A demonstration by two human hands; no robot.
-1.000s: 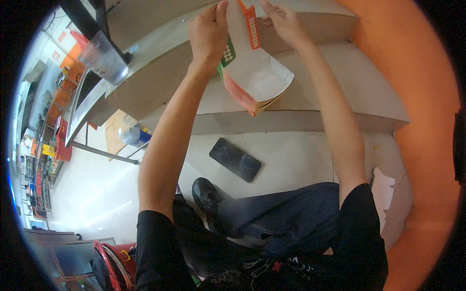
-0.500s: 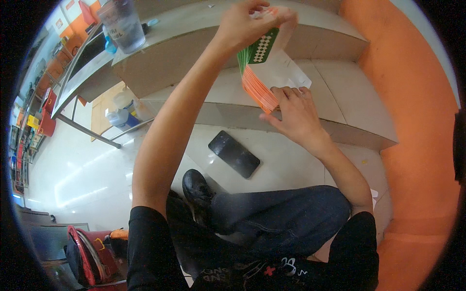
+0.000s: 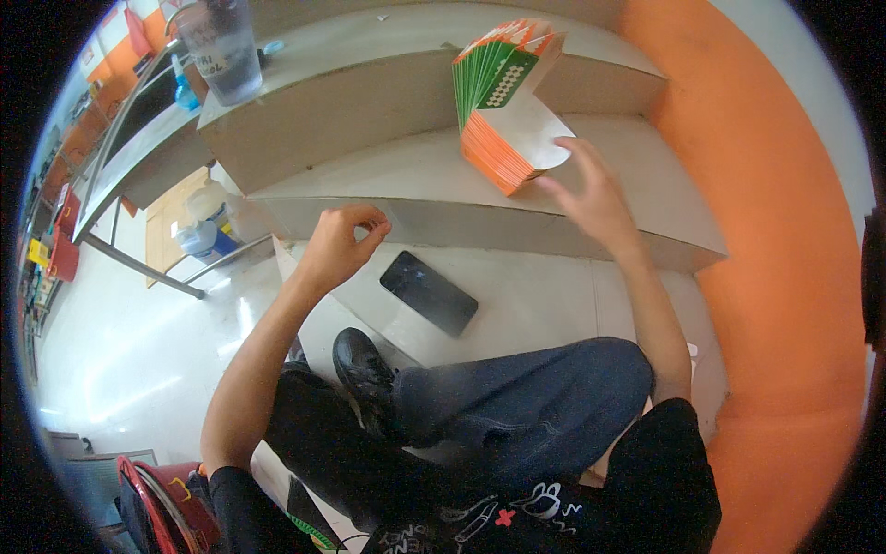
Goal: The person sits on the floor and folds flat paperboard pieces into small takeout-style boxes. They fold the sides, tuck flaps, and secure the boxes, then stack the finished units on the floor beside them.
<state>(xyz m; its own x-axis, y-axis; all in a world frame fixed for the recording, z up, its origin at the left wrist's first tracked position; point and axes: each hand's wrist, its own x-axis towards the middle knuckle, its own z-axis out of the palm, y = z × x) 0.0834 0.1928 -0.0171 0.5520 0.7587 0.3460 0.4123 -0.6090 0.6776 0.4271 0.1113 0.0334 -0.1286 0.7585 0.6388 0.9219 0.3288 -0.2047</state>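
A nested stack of folded paper food boxes (image 3: pixel 498 166), orange and green outside with a white inside, stands on the tiled step, its top fanned out. My right hand (image 3: pixel 598 198) is at the stack's lower right end, thumb and fingers apart around the corner of the white panel; whether they touch it I cannot tell. Lower and to the left, my left hand (image 3: pixel 343 247) hangs before the step's front edge with its fingers curled in, nothing visible in them. A black phone (image 3: pixel 429 294) lies on the floor between my hands and my crossed leg.
A clear plastic pitcher (image 3: pixel 221 51) stands on the upper step at far left. Beside it are a blue spray bottle (image 3: pixel 184 85) and a metal-legged table (image 3: pixel 152 272). Jugs (image 3: pixel 208 240) stand beneath. An orange wall (image 3: pixel 784 305) rises at right; a red bag (image 3: pixel 161 503) sits lower left.
My left hand has let go of the stack's top and come down to the left. My right hand has shifted slightly right, its fingers now apart. The stack stays on the step.
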